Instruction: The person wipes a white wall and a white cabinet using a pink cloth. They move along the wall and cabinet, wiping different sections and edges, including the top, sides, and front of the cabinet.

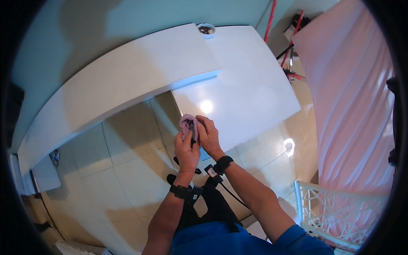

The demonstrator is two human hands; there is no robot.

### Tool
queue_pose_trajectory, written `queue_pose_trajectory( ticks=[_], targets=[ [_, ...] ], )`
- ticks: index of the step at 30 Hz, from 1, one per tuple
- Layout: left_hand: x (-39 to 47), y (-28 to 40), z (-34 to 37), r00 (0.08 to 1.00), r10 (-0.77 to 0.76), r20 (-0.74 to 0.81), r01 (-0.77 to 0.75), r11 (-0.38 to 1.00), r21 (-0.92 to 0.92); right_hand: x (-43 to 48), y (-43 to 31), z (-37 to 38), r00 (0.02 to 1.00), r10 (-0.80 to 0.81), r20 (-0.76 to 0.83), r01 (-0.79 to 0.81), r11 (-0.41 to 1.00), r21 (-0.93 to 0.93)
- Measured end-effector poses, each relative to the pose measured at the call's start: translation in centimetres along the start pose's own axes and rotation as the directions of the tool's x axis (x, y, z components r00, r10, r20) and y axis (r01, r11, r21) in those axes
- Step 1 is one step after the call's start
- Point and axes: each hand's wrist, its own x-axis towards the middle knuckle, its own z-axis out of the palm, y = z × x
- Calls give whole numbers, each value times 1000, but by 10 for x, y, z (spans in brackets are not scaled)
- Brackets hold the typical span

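A bundled pink cloth (188, 120) is held up between my two hands, with a dark grey part showing in its folded middle. My left hand (186, 154) grips it from below, its fingers pushed into the fold. On the other side, my right hand (208, 137) closes round the cloth's right edge with bent fingers. What lies under the palms is hidden. Just beyond the hands is the near left edge of a low white tabletop (242, 95), with a bright light reflected on it.
A long white shelf (127, 70) runs along the green wall and overlaps the tabletop. A bowl (206, 30) with dark contents stands at the back. Pink drapery (347, 95) hangs on the right, above a white lattice rack (338, 210). Red poles (270, 20) lean in the corner.
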Motion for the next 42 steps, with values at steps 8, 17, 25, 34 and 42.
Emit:
queue_pose_trajectory(
  ticks=[8, 17, 25, 34, 42],
  targets=[
    [8, 37, 30, 951, 159, 265, -224, 946, 235, -55, -5, -57, 954, 275, -120, -219, 911, 351],
    [-28, 51, 53, 891, 274, 361, -356, 916, 183, -86, 8, -69, 852, 516, -83, -403, 750, 525],
    [-27, 47, 38, 761, 366, 535, -385, 919, -82, -93, -7, -78, 754, 648, 103, -440, 383, 813],
    [-30, 42, 10, 654, 118, 747, 256, 895, -365, -87, -9, -45, 732, 678, -66, -292, 401, 868],
    [10, 10, -11, 542, 83, 836, 278, 922, -272, -100, -6, 14, 616, 718, -324, -116, 490, 864]
  ],
)
